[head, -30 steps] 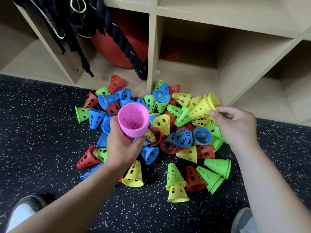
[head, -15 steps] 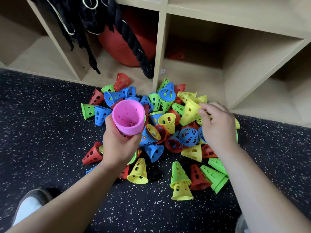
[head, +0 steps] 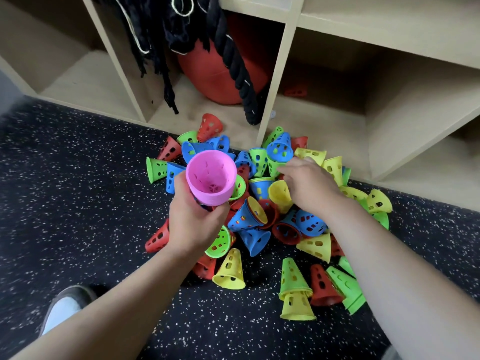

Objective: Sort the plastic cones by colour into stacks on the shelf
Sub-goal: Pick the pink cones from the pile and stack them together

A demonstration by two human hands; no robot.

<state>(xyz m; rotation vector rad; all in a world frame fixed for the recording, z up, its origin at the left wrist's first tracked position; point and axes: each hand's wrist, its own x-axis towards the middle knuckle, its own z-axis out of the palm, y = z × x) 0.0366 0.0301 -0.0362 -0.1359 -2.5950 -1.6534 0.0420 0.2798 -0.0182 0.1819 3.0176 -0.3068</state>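
Plastic cones (head: 255,240), perforated, in red, blue, green and yellow, lie heaped on the speckled floor (head: 78,203) before the wooden shelf (head: 389,131). The left hand (head: 193,224) wraps its grip round a pink cone (head: 211,178), mouth up, over the heap. The right hand (head: 309,185) lies knuckles-up on the heap; whether its grip holds anything cannot be told.

The pink cone (head: 211,178) is seen to be of smooth, matt plastic, as are the heaped cones (head: 246,219). The floor (head: 78,203) is shown as rough speckled rubber, the shelf (head: 337,126) as smooth matt wood, and the rope (head: 233,61) as coarse twisted fibre.
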